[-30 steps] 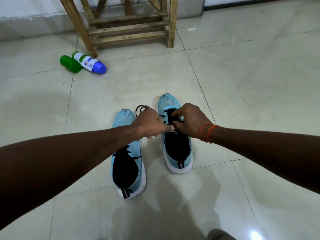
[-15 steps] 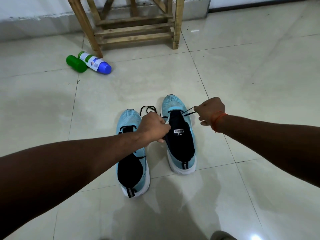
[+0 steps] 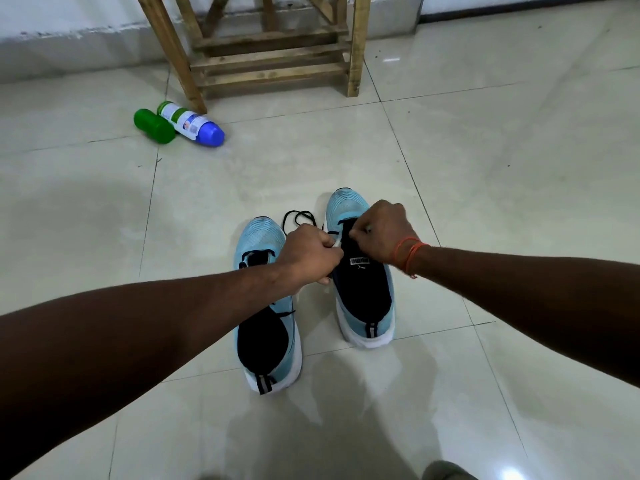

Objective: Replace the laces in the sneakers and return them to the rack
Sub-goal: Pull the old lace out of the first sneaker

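Looking from the left, we see the left sneaker (image 3: 260, 237) on the tiled floor (image 3: 485, 168) with our left forearm crossing over its middle, and the right sneaker (image 3: 363, 296) just beside it, toe pointing away from us toward the wooden rack (image 3: 273, 60). Both hands meet over the throat of the right sneaker, and a loop of the black lace (image 3: 298, 216) lies on the floor between the two toes, just beyond the left hand (image 3: 308, 254). Half a second ago the right hand (image 3: 381, 233) was out to the right of that shoe, drawing a lace end taut; now it has come back in over the tongue, close to the left hand, which has hardly shifted. The left hand is curled into a fist, gripping the black lace at the shoe's left edge. The right hand's fingers are bent down and pinch the lace at the top of the tongue.
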